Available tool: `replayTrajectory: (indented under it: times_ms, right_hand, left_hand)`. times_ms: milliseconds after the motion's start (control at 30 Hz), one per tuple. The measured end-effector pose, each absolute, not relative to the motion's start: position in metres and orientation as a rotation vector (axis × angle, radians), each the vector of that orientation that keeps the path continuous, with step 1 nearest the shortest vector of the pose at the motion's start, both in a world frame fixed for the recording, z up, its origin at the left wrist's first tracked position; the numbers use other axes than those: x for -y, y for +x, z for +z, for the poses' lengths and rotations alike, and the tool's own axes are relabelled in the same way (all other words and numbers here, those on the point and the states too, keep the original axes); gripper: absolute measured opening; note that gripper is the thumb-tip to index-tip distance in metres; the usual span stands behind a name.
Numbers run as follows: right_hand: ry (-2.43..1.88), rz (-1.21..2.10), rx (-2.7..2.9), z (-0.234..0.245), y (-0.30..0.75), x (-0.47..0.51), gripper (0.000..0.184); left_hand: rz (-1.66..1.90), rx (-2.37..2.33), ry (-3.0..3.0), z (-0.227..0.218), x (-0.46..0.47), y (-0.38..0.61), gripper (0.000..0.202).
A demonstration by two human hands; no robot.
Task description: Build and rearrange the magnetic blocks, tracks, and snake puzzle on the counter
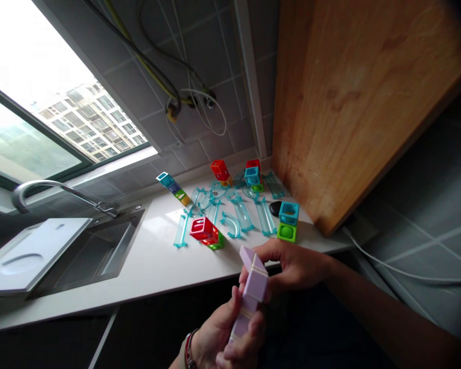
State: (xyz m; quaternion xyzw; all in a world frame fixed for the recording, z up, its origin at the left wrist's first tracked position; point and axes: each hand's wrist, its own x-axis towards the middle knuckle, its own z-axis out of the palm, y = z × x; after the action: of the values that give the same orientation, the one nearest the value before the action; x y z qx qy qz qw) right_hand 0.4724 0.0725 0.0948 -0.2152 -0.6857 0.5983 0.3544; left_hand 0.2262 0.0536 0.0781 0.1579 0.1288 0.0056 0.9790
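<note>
Both my hands hold a pale purple block piece in front of the counter edge. My left hand wraps its lower end from below, fingers closed round it. My right hand pinches its upper end from the right. On the white counter beyond lie several clear teal track pieces, a red cube on a green piece, a teal cube stacked on a green cube, and more red, teal and yellow cubes near the wall.
A steel sink with a curved tap and a white board over it sits at the left. A big wooden board leans against the tiled wall at right. A white cable runs along the right.
</note>
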Motion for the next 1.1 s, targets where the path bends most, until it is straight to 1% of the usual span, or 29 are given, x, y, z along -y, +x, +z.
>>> replayTrajectory:
  times_ms: [233, 333, 433, 667, 867, 967, 1100]
  right_hand:
    - [-0.624, 1.356, 1.814, 0.092, 0.463, -0.074, 0.043]
    - [-0.661, 1.433, 1.755, 0.082, 0.457, -0.075, 0.047]
    - [-0.725, 1.513, 1.729, 0.076, 0.454, -0.074, 0.046]
    - [-1.211, 1.190, 1.882, 0.087, 0.449, -0.067, 0.055]
    - [-1.469, 0.903, 1.923, 0.098, 0.444, -0.059, 0.054]
    - [-1.491, 0.940, 1.900, 0.099, 0.447, -0.061, 0.057]
    - [-1.311, 1.134, 1.923, 0.100, 0.452, -0.063, 0.056]
  left_hand:
    - [-0.054, -0.385, 0.441, 0.082, -0.063, 0.229, 0.051]
    - [-0.013, -0.520, 0.622, 0.087, -0.065, 0.234, 0.051]
    - [0.070, -0.631, 0.807, 0.093, -0.066, 0.240, 0.050]
    - [0.110, -0.919, 1.144, 0.087, -0.066, 0.244, 0.048]
    - [0.136, -0.919, 1.226, 0.094, -0.076, 0.231, 0.046]
    - [0.123, -0.999, 1.395, 0.105, -0.080, 0.221, 0.040]
    - [0.165, -1.052, 1.488, 0.113, -0.078, 0.215, 0.039]
